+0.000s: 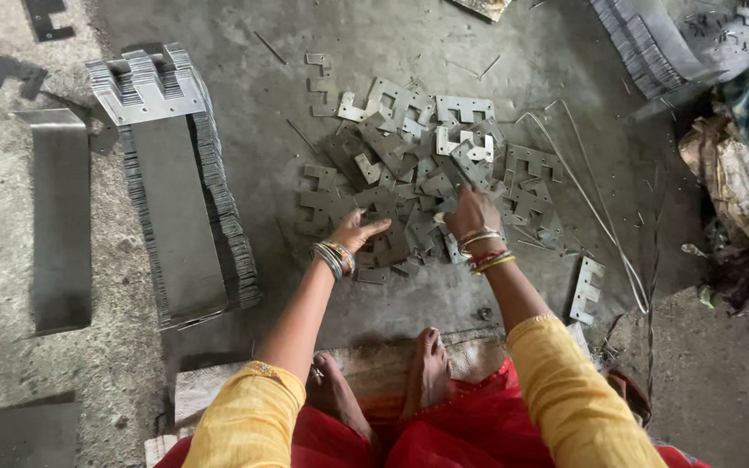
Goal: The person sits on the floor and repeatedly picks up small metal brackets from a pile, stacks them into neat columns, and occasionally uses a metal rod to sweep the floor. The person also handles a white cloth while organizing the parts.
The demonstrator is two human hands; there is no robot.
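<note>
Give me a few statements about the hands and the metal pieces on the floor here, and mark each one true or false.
1. Both hands reach into the loose pile of metal pieces. True.
2. The left hand wears a glove. False: it is bare, with bangles at the wrist.
3. A long neat stack of metal pieces lies on the person's left. True.
4. The right hand holds a hammer. False: no hammer shows; it rests on the pile.
5. The person wears shoes. False: the feet are bare.
</note>
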